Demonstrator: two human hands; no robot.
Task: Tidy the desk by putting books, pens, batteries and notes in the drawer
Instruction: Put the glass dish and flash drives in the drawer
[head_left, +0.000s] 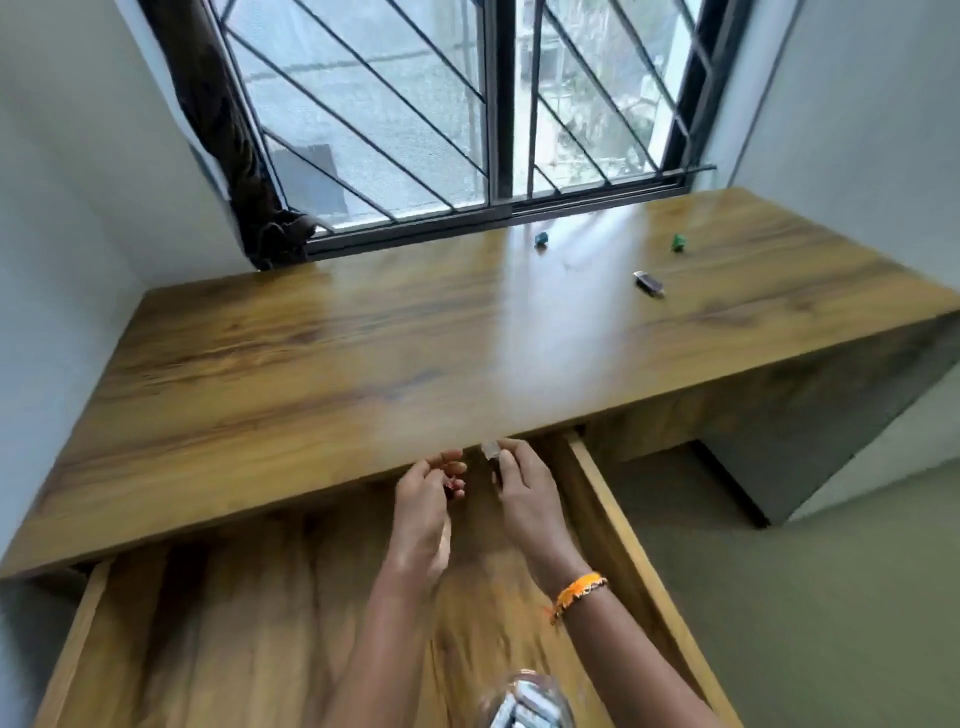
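Observation:
The wooden drawer (597, 483) is pulled out below the desk (311, 374). Both hands reach into its far end, just under the desk's front edge. My left hand (423, 512) has its fingers curled on a small red thing (453, 486). My right hand (524, 491) pinches a small pale, see-through piece (490, 449) at its fingertips. On the desk's far right lie a dark battery-like stick with a silver end (649, 283), a small blue piece (542, 239) and a small green piece (678, 242). The drawer's contents under the desk are hidden.
A barred window (467, 114) runs behind the desk, with a dark curtain (234, 145) bunched at its left. Walls close in on the left and right. A blurred striped object (524, 706) sits at the bottom edge. Green floor (805, 597) lies to the right of the drawer.

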